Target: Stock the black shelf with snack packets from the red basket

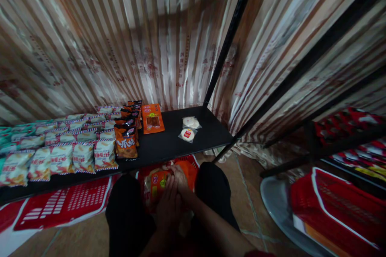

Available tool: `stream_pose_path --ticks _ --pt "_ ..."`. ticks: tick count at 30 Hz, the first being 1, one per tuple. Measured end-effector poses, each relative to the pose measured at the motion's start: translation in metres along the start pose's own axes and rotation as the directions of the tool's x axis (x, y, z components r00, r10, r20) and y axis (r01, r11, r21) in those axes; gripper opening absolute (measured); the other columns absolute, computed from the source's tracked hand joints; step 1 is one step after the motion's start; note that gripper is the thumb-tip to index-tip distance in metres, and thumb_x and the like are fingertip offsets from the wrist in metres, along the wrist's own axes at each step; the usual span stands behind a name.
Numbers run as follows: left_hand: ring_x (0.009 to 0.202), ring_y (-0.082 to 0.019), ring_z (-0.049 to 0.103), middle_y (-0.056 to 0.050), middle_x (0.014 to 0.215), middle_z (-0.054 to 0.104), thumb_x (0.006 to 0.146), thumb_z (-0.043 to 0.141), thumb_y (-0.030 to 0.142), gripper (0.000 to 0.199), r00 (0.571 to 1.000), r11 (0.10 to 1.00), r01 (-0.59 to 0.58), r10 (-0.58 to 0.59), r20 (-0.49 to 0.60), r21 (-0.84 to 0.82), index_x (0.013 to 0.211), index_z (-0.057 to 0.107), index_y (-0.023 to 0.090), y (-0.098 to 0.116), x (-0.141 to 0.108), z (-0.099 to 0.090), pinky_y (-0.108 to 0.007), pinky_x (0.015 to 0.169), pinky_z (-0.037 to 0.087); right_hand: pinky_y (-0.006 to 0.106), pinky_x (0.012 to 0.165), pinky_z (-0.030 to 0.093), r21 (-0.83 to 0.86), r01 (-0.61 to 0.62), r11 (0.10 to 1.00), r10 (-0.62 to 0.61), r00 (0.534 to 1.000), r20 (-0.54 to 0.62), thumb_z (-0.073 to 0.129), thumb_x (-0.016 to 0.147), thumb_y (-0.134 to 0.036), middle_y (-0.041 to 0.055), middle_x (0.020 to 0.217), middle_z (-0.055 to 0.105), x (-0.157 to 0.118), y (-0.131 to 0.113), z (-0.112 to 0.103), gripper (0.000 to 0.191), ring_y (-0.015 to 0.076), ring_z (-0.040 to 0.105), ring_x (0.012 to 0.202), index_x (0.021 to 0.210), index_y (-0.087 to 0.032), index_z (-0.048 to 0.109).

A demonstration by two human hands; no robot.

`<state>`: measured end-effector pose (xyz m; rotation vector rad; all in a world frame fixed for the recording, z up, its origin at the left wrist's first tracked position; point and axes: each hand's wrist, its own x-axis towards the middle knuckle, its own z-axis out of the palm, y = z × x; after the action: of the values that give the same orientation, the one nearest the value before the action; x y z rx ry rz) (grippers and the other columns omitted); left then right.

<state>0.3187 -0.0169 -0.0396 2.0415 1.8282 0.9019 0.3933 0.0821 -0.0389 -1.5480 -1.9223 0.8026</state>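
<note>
Between my knees, my left hand [169, 200] and my right hand [180, 178] are close together above a red basket [197, 160]. The fingers of my left hand lie stretched out beside an orange snack packet [157, 182]. My right hand is just beyond it, its fingers extended, next to more orange packaging [188, 170]. I see nothing clearly gripped, though the undersides of both hands are hidden. On the black shelf [169, 140] ahead lie a flat orange packet [153, 119] and clear-wrapped round white items [187, 134].
Rows of white snack bags [83, 156] and dark orange bags [126, 142] fill the shelf's left part. A red basket [75, 198] lies below. To the right are a shelf post [227, 44], a grey tub [273, 200] and another red basket [331, 204]. Striped curtains [165, 48] hang behind.
</note>
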Motion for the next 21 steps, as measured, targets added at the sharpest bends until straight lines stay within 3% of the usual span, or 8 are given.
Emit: stream_pose_path --ticks 3,5,11,21 --pt "0.133 -0.027 0.029 -0.015 0.139 0.04 0.087 0.033 0.021 0.046 0.947 0.944 0.29 -0.307 0.093 0.155 0.131 0.042 0.011 -0.016 -0.013 0.014 -0.046 0.107 0.029 0.029 0.093 0.041 -0.163 -0.042 0.986 0.065 0.988 0.143 0.044 0.08 -0.016 0.0102 0.1 0.066 -0.015 0.016 -0.005 0.03 0.0206 0.058 0.1 0.099 -0.015 0.067" --pt "0.134 -0.03 0.023 -0.018 0.142 0.034 0.085 0.039 0.024 0.047 0.894 0.886 0.367 -0.42 0.157 0.281 0.129 0.044 0.006 -0.026 -0.017 0.017 -0.045 0.108 0.026 0.031 0.097 0.038 -0.239 -0.052 0.97 0.104 0.972 0.211 0.046 0.08 -0.017 0.0128 0.108 0.065 -0.021 0.025 -0.008 0.032 0.0229 0.056 0.105 0.106 -0.013 0.065" --pt "0.131 -0.025 0.033 -0.02 0.139 0.038 0.087 0.032 0.021 0.048 0.754 0.839 0.401 -0.53 0.388 0.368 0.13 0.041 0.001 -0.042 -0.019 0.021 -0.036 0.108 0.027 0.034 0.105 0.028 -0.357 -0.057 0.932 0.16 0.95 0.267 0.044 0.083 -0.019 0.016 0.127 0.054 -0.031 0.031 -0.01 0.038 0.0267 0.045 0.121 0.117 -0.011 0.06" --pt "0.131 -0.021 0.034 -0.017 0.138 0.042 0.086 0.03 0.015 0.047 0.726 0.834 0.401 -0.542 0.424 0.38 0.13 0.041 0.002 -0.05 -0.02 0.028 -0.03 0.108 0.025 0.03 0.104 0.03 -0.366 -0.033 0.93 0.173 0.918 0.358 0.053 0.072 -0.009 0.0146 0.132 0.05 -0.008 0.032 -0.017 0.052 0.024 0.039 0.127 0.124 -0.008 0.053"
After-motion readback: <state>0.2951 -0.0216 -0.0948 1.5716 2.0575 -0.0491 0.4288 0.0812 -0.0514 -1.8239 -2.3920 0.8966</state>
